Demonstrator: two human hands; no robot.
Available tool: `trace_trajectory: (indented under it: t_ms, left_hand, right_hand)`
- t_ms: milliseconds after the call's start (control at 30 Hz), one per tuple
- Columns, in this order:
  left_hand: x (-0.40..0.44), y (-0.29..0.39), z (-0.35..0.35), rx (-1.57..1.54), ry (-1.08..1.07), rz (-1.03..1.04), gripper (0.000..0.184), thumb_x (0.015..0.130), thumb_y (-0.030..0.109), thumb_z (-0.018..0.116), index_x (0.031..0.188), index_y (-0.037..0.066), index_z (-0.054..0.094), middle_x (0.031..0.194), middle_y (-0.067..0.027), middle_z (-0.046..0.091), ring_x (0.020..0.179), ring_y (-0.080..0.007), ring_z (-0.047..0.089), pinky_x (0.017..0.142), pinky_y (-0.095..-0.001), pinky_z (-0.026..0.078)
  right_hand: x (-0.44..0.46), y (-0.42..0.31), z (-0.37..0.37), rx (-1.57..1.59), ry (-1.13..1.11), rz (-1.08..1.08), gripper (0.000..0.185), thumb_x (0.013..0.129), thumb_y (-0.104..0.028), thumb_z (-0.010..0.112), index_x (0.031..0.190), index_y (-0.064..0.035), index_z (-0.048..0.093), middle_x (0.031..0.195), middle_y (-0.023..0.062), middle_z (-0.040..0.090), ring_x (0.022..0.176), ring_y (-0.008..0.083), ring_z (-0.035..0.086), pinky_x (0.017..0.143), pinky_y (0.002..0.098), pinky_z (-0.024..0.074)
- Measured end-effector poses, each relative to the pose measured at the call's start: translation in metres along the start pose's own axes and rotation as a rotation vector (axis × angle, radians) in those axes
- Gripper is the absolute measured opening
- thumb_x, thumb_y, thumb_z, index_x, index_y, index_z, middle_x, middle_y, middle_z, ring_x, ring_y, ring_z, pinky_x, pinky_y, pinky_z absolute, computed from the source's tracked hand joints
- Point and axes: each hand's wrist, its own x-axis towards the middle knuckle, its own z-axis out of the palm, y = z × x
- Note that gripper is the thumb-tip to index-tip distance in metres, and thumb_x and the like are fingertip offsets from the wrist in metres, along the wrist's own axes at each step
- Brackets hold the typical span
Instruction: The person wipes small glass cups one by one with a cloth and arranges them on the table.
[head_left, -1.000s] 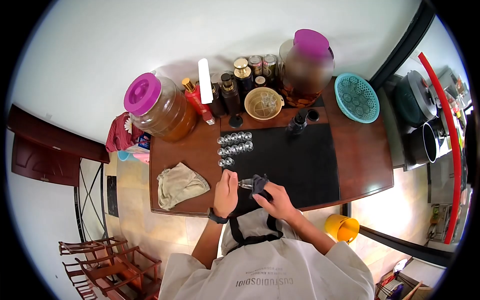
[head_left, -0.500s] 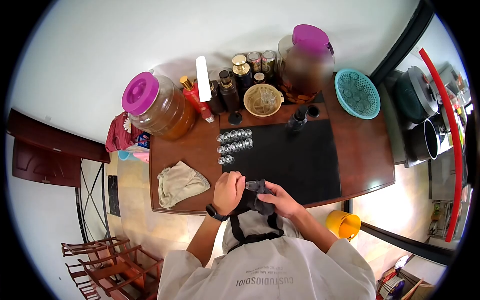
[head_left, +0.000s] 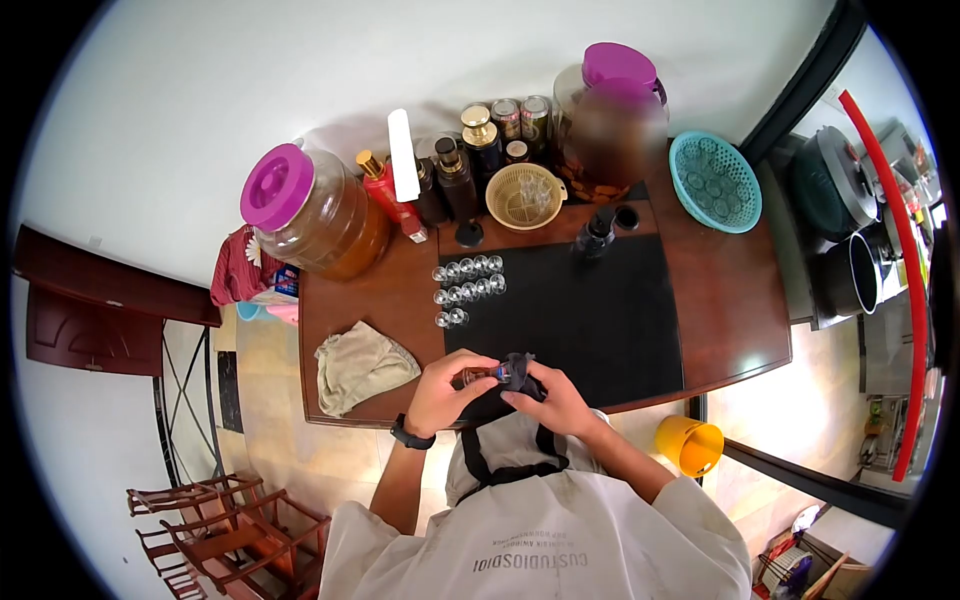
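Observation:
Pinched between the fingers of my left hand (head_left: 448, 392) is a small clear glass (head_left: 485, 375), held on its side above the table's front edge. My right hand (head_left: 558, 402) grips a dark grey cloth (head_left: 517, 373) and presses it against the glass's right end. Fingers and cloth hide part of the glass. Several small glasses (head_left: 468, 292) stand in rows on the left side of the black mat (head_left: 590, 330). To the left of my hands lies a crumpled beige cloth (head_left: 362, 370).
Behind the mat stand a beige basket (head_left: 525, 197) with glasses, dark bottles (head_left: 456, 180) and a dark bottle (head_left: 597, 232) on the mat. Large purple-lidded jars (head_left: 335, 225) flank them. A turquoise basket (head_left: 715, 180) is at right; a yellow bin (head_left: 690, 447) stands on the floor.
My left hand has turned from a fist-like grip to a thumb-and-finger pinch, showing more of the glass. My right hand has bunched the dark cloth closer around the glass's end.

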Motion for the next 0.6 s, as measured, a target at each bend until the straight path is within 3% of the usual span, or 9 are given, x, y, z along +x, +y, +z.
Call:
trace_trajectory:
  t_ms: [167, 267, 333, 367, 433, 600]
  left_hand:
    - [0.0, 0.013, 0.002, 0.346, -0.011, 0.161, 0.028, 0.08, 0.004, 0.069, 0.106, 0.004, 0.062, 0.089, -0.0056, 0.061, 0.077, -0.0129, 0.06, 0.069, -0.024, 0.047]
    - [-0.001, 0.009, 0.003, 0.221, 0.064, 0.134, 0.03, 0.08, 0.005, 0.069, 0.109, 0.004, 0.06, 0.089, -0.0059, 0.061, 0.077, -0.0138, 0.06, 0.068, -0.0244, 0.048]
    - [-0.008, -0.003, 0.001, -0.149, -0.01, -0.192, 0.031, 0.08, 0.005, 0.069, 0.109, 0.004, 0.059, 0.09, -0.0067, 0.062, 0.077, -0.0153, 0.061, 0.067, -0.0253, 0.048]
    - [-0.008, -0.006, 0.003, -0.149, -0.01, -0.192, 0.031, 0.08, 0.005, 0.069, 0.109, 0.004, 0.059, 0.09, -0.0067, 0.062, 0.077, -0.0153, 0.061, 0.067, -0.0253, 0.048]
    - [-0.009, -0.007, 0.007, -0.054, 0.041, -0.041, 0.028, 0.081, 0.005, 0.069, 0.107, 0.004, 0.059, 0.091, -0.0078, 0.063, 0.078, -0.0163, 0.062, 0.067, -0.0261, 0.049]
    - [-0.004, 0.007, 0.004, 0.354, 0.025, 0.147, 0.026, 0.081, 0.007, 0.068, 0.106, 0.004, 0.059, 0.094, -0.0099, 0.063, 0.078, -0.0204, 0.063, 0.068, -0.028, 0.05]
  right_hand:
    - [0.004, 0.005, 0.006, 0.235, 0.01, 0.172, 0.018, 0.086, -0.008, 0.063, 0.103, -0.0028, 0.061, 0.081, -0.0047, 0.056, 0.071, 0.003, 0.047, 0.061, 0.0207, 0.0398]
    - [0.006, 0.005, 0.01, 0.317, 0.049, 0.053, 0.016, 0.087, -0.009, 0.063, 0.101, -0.0022, 0.06, 0.081, -0.0048, 0.056, 0.071, 0.0026, 0.046, 0.061, 0.0196, 0.0392]
    - [0.005, 0.003, 0.011, 0.237, 0.04, 0.02, 0.015, 0.087, -0.009, 0.062, 0.1, -0.0021, 0.06, 0.081, -0.0046, 0.055, 0.071, 0.0021, 0.046, 0.061, 0.0189, 0.0387]
    - [0.005, 0.005, 0.01, 0.238, 0.04, 0.021, 0.015, 0.087, -0.009, 0.062, 0.1, -0.0021, 0.06, 0.081, -0.0046, 0.055, 0.071, 0.0021, 0.046, 0.061, 0.0189, 0.0387]
    - [0.003, 0.01, 0.008, 0.081, 0.036, 0.034, 0.016, 0.087, -0.009, 0.061, 0.101, -0.0026, 0.059, 0.08, -0.0045, 0.055, 0.07, 0.002, 0.045, 0.06, 0.0192, 0.0388]
    - [0.005, 0.014, 0.007, 0.159, 0.023, 0.114, 0.019, 0.086, -0.009, 0.061, 0.104, -0.003, 0.057, 0.078, -0.0051, 0.053, 0.068, 0.002, 0.044, 0.059, 0.0196, 0.0381]
